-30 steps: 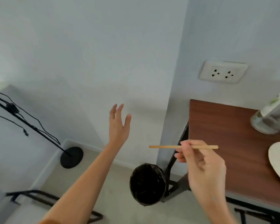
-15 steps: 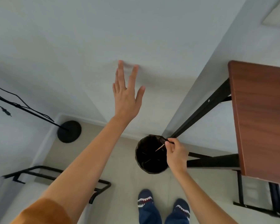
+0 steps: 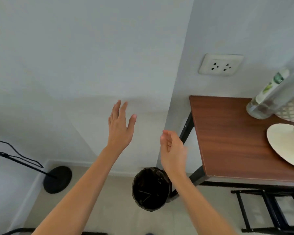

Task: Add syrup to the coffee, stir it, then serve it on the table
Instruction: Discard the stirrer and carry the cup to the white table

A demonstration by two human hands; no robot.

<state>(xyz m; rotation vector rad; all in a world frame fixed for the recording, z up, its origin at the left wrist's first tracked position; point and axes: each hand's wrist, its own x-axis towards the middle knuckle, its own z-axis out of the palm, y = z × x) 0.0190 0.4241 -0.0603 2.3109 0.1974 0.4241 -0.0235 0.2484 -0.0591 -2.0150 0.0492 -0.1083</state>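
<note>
Head view: left hand (image 3: pixel 120 128) raised toward wall, fingers spread flat, holding nothing; black bin (image 3: pixel 150 189) on floor below, thin sticks inside lying slantwise; right hand (image 3: pixel 172 151) half-curled, empty, palm facing left; wooden table (image 3: pixel 227 138) bearing tilted-looking clear bottle (image 3: pixel 275 92), pale plate (image 3: pixel 287 146).

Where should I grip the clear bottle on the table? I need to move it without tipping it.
Probably low on the clear bottle's body, just above its base, coming from the bare left of the table. A patterned container crowds its right side, and the tall shape topples if held high.
</note>
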